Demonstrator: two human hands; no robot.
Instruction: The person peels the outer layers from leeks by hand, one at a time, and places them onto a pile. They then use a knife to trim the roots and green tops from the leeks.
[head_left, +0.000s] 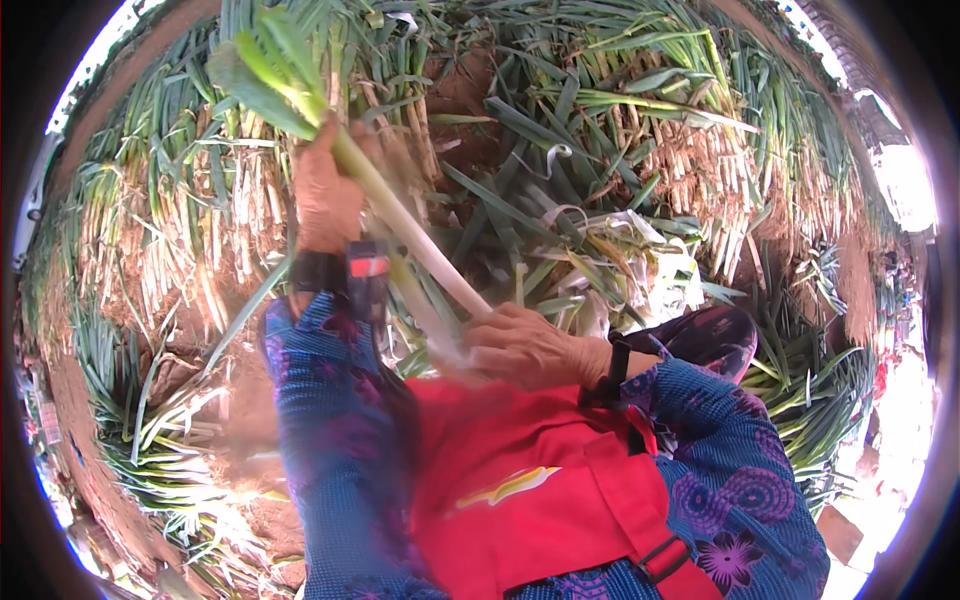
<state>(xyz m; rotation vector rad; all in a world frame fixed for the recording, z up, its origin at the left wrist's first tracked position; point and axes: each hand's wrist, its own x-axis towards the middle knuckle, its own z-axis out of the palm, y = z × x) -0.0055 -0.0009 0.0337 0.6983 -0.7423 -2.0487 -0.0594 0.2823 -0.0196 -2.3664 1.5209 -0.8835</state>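
Observation:
A long leek or large green onion (405, 222) slants across the middle, its green leaves up at the left and its white end down by my right hand. My left hand (330, 195) is closed round the stalk just below the leaves. Against the lower white end, my right hand (530, 345) is closed, its fingers curled at the stalk. A blurred pale leaf strip (425, 305) runs beside the stalk to that hand; whether it is still attached, I cannot tell. The root end is hidden behind my right fingers.
Bundled leeks (170, 190) stand in rows at the left, with more bundles (690, 130) at the far right. Stripped leaves (610, 260) lie heaped beyond my right hand. More leeks (180, 480) lie at the lower left. A red apron (530, 490) covers my lap.

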